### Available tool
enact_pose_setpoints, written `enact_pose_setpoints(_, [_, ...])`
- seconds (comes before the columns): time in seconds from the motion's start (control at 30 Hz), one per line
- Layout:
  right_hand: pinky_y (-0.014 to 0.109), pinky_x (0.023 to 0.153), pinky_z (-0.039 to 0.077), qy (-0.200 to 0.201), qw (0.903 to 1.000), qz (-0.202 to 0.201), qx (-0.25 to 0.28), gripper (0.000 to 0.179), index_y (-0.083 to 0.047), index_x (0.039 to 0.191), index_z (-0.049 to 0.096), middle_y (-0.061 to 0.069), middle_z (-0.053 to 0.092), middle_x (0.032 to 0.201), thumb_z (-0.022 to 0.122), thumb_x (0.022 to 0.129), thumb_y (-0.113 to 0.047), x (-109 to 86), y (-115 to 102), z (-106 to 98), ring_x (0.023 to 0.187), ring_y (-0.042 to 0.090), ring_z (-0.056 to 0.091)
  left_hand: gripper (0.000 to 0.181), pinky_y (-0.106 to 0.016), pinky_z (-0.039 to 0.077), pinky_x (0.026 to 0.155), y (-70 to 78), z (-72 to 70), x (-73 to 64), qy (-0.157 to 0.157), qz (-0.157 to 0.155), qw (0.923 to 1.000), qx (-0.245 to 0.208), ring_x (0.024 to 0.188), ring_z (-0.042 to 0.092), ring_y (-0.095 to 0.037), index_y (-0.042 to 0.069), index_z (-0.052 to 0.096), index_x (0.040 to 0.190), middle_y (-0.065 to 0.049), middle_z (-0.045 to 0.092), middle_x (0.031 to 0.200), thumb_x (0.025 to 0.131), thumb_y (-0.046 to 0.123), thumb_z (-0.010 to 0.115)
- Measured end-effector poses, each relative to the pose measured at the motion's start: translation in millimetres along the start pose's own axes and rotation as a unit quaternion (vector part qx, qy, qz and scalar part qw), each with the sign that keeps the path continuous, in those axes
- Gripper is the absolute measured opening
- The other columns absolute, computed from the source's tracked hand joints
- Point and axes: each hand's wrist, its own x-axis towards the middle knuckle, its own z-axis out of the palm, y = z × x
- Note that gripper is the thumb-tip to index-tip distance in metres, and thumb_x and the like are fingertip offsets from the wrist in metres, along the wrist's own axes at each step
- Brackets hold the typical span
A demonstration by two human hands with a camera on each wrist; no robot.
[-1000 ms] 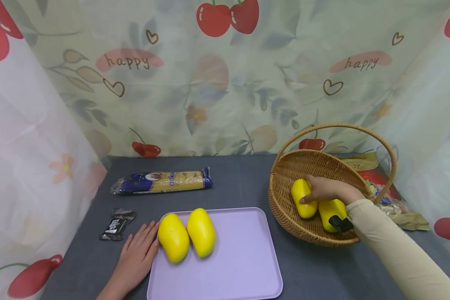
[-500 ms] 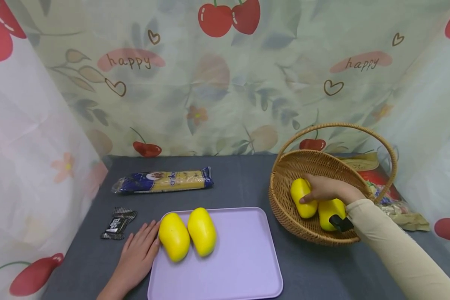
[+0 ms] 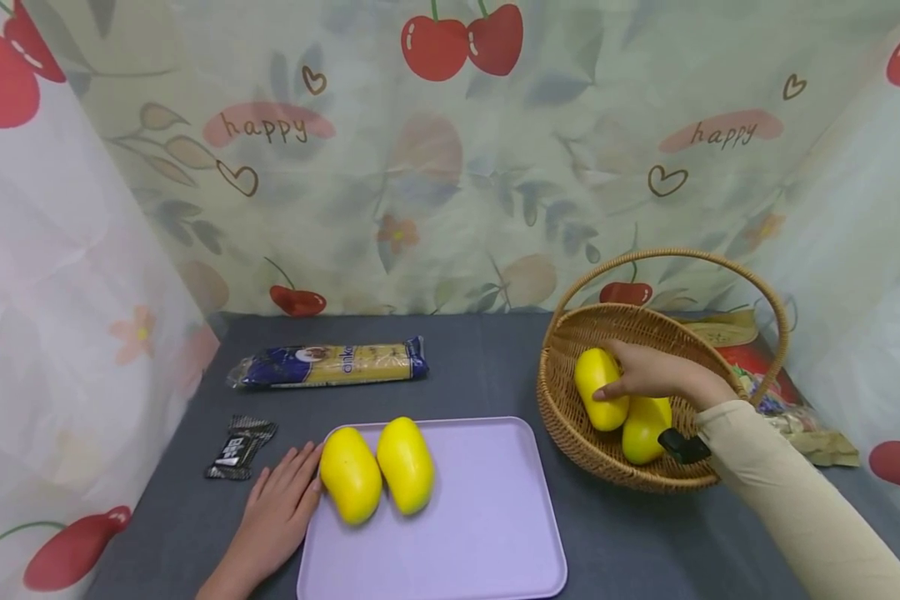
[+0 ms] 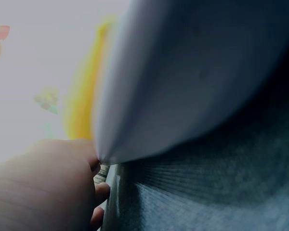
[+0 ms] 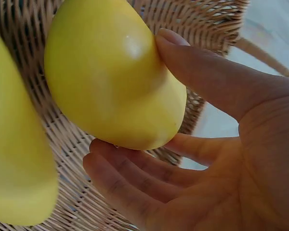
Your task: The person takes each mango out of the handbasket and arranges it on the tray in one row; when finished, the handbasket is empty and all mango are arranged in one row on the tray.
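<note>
My right hand (image 3: 648, 372) reaches into the wicker basket (image 3: 562, 417) and grips a yellow mango (image 3: 598, 404) there. In the right wrist view the thumb lies on one side of this mango (image 5: 106, 72) and the curled fingers (image 5: 130, 173) on the other. A second mango (image 3: 645, 433) lies beside it in the basket, partly covered by the wrist in the head view. My left hand (image 3: 277, 508) rests with straight fingers at the left edge of the lilac tray (image 3: 487, 517). Two more mangoes (image 3: 350, 475) (image 3: 407, 467) lie side by side on the tray.
A pasta packet (image 3: 333, 364) lies at the back left. A small black wrapped snack (image 3: 240, 447) sits left of my left hand. Behind the basket's right side is a brown and red bag (image 3: 772, 379), partly hidden. Patterned curtains (image 3: 457, 208) stand around the table.
My right hand and the gripped mango have shifted slightly up and left inside the basket. The other mango there has moved a little left too. My left hand stays at the tray.
</note>
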Motion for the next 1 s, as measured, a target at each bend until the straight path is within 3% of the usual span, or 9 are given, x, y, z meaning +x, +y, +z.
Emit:
enact_pose_setpoints(0.23, [0.057,0.098,0.042,0.04,0.9989,-0.025,0.008,0.093,0.006,0.148,0.021,0.03,0.039,0.143,0.07,0.085,-0.043,-17.3,-13.4,-12.2,0.124,0.042,0.047,0.059,-0.066,0.005,0.111,-0.3,0.3,-0.3,-0.001,0.0,1.0,-0.002,0.144,0.021,-0.037,0.019,0.029,0.152,-0.011,0.031,0.155,0.103,0.051,0.024])
enact_pose_setpoints(0.5, [0.059,0.095,0.043,0.095,0.9946,-0.043,-0.002,0.092,0.001,0.147,0.028,0.026,0.041,0.142,0.073,0.082,-0.047,-48.2,-35.5,-20.1,0.123,0.04,0.046,0.059,-0.066,0.005,0.111,1.2,-1.7,-0.5,-0.008,-0.004,1.0,0.001,0.144,0.02,-0.038,0.019,0.029,0.152,-0.011,0.03,0.156,0.102,0.051,0.025])
enact_pose_setpoints(0.73, [0.057,0.095,0.044,0.129,0.99,-0.053,0.015,0.096,-0.005,0.149,0.026,0.019,0.036,0.146,0.071,0.08,-0.053,-73.1,-63.5,-21.4,0.124,0.035,0.045,0.059,-0.066,0.004,0.111,2.2,-3.2,-0.4,-0.008,-0.006,0.9999,0.001,0.144,0.02,-0.038,0.019,0.028,0.152,-0.011,0.03,0.156,0.103,0.051,0.025])
enact_pose_setpoints(1.0, [0.048,0.09,0.051,0.161,0.979,-0.123,0.02,0.093,-0.011,0.152,0.021,0.016,0.039,0.143,0.072,0.082,-0.046,-85.1,-105.4,-7.2,0.118,0.03,0.051,0.06,-0.065,0.004,0.111,2.1,-2.0,0.0,-0.011,-0.01,0.9999,-0.003,0.144,0.019,-0.038,0.019,0.029,0.152,-0.012,0.029,0.156,0.102,0.051,0.026])
